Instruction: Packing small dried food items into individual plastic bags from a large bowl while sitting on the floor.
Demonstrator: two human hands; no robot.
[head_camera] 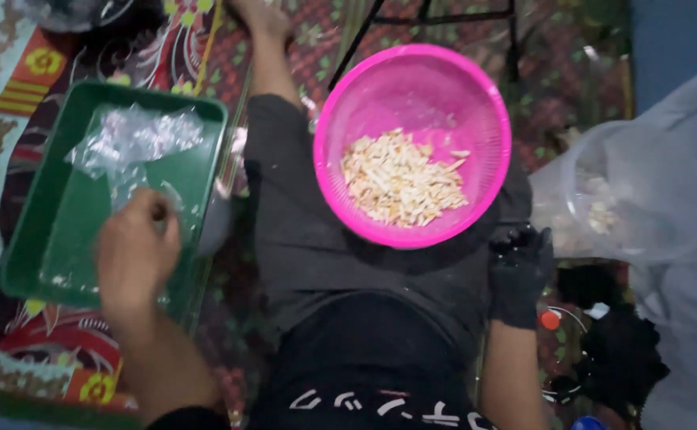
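My left hand (136, 251) is bare and hovers over the near edge of a green tray (50, 215), fingers curled; whether it pinches anything is unclear through blur. A crumpled clear plastic bag (137, 135) lies in the tray's far part. My right hand (520, 271) wears a black glove and rests beside my leg, fingers curled, just under the rim of a pink round basket (412, 87). The basket sits on my dark-trousered leg and holds several pale peeled pieces (400, 179).
A large clear plastic bag (619, 199) with pale bits lies to the right on grey cloth. A patterned mat (14, 80) covers the floor. Dark metal legs (412, 20) stand beyond the basket. Black items and a small red cap (550, 320) lie at lower right.
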